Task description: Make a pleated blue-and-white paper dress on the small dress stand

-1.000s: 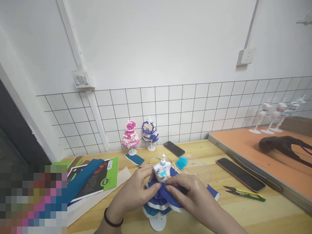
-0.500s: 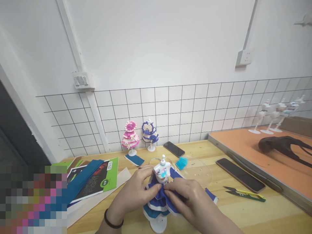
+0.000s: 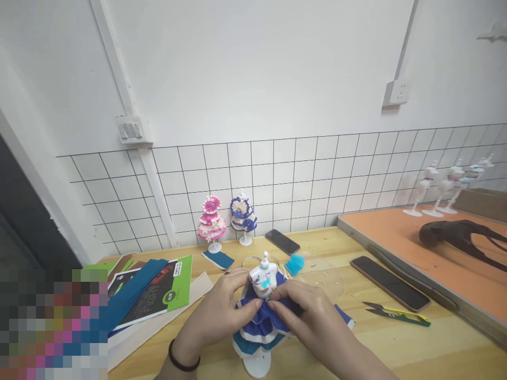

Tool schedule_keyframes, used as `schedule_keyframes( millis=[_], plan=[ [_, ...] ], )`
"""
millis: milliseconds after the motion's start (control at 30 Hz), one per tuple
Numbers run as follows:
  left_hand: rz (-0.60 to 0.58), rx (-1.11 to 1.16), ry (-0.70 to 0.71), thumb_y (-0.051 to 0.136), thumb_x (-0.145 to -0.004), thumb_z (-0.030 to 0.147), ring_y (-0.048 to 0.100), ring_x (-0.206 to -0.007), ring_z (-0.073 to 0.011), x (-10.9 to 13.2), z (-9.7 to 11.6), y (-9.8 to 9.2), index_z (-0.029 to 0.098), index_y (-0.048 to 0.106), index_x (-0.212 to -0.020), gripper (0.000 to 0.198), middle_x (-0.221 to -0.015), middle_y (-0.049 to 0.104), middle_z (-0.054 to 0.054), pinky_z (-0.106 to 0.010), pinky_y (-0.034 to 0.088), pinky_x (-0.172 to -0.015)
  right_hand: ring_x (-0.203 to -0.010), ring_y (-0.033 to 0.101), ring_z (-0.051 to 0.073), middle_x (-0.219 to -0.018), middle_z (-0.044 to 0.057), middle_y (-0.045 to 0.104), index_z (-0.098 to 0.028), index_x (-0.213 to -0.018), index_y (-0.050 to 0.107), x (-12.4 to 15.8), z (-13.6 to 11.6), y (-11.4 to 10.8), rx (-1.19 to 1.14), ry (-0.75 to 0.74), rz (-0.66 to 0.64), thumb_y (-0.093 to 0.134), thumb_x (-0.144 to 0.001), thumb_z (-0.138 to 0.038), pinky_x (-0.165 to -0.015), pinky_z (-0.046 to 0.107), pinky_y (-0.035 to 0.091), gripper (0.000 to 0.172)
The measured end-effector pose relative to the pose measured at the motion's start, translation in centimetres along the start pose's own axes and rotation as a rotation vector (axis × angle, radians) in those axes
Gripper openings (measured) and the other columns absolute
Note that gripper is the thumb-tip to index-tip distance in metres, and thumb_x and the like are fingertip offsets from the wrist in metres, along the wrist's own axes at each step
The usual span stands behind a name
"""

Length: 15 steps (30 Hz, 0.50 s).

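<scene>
A small white dress form [image 3: 264,278] with pink and turquoise marks stands upright on a round white base [image 3: 257,364]. Around its waist hangs a gathered blue paper skirt [image 3: 259,322] with white edges, above a teal layer [image 3: 247,344]. My left hand [image 3: 222,306], a black band at its wrist, pinches the skirt's top edge at the waist with its thumb, the fingers wrapped behind the form. From the other side my right hand [image 3: 307,314] pinches the same blue paper between thumb and fingers at the waist.
Yellow-handled snips [image 3: 398,314] and a phone [image 3: 390,282] lie to the right, beside an orange board [image 3: 380,227]. Behind are another phone [image 3: 282,241], turquoise paper pieces [image 3: 295,265] and two dressed forms [image 3: 212,224]. Booklets [image 3: 158,293] under teal paper lie left.
My right hand's fingers have shifted slightly up and closer to the form at the waist. More of the skirt's front folds show. My left hand keeps its hold.
</scene>
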<state>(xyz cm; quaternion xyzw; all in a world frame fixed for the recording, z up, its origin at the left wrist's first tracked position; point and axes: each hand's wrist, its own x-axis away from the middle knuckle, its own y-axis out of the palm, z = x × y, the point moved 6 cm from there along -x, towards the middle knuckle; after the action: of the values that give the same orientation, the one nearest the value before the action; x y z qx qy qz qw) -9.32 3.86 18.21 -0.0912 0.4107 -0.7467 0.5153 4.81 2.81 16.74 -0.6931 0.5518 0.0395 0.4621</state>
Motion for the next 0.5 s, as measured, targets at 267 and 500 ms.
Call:
schedule_keyframes(
  millis=[267,500],
  plan=[
    [-0.009,0.017,0.003,0.054,-0.079,0.017,0.053,-0.097,-0.0174,0.0,0.17,-0.08,0.023,0.06,-0.084,0.01,-0.084,0.061,0.002,-0.023,0.037,-0.088,-0.062,0.061,0.014,-0.07,-0.001,0.066,-0.021,-0.076,0.059,-0.03,0.42,0.17,0.029,0.024,0.011,0.056,-0.083,-0.016,-0.059,0.023,0.045,0.009],
    [0.003,-0.009,0.008,0.056,-0.081,0.028,0.055,-0.094,-0.0183,-0.03,0.3,0.12,0.023,0.061,-0.085,0.008,-0.084,0.063,0.001,-0.028,0.036,-0.095,-0.061,0.06,0.014,-0.066,-0.002,0.065,-0.021,-0.073,0.059,-0.01,0.54,0.16,0.028,0.082,0.026,0.057,-0.081,-0.017,-0.057,0.023,0.044,0.009]
  ],
)
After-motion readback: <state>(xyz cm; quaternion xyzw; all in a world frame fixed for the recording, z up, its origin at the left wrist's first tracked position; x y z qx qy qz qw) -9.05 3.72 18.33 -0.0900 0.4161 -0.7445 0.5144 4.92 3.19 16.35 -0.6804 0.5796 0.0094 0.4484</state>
